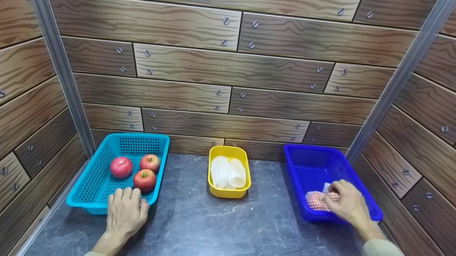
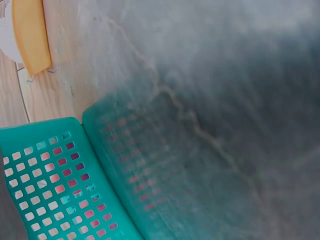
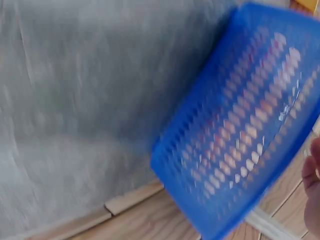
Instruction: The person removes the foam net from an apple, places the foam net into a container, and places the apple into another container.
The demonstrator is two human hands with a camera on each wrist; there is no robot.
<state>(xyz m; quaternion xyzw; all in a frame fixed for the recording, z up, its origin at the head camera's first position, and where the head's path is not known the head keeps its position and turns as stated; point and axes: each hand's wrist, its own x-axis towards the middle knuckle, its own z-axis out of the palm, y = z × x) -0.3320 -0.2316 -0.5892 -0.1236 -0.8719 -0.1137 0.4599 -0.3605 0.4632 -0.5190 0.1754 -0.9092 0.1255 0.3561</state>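
My left hand [image 1: 125, 212] rests at the front rim of a teal basket [image 1: 91, 176], its fingers loosely bent and nothing seen in them. Inside that basket lie a pinkish-red apple [image 1: 120, 167] and two red-yellow apples [image 1: 146, 178]. On the right, my right hand [image 1: 347, 202] reaches into a blue basket [image 1: 306, 172]. Its thumb and fingers curl at an apple in a white foam net [image 1: 333, 196], mostly hidden by the hand. Beside it lies another netted apple [image 1: 316, 200]. The right wrist view catches only part of the right hand, at its right edge.
Between the baskets, a small yellow bin [image 1: 228, 192] holds several white foam nets [image 1: 226, 172]. The grey marbled tabletop [image 1: 209, 226] meets wood-patterned walls [image 1: 230, 67] at the back and both sides.
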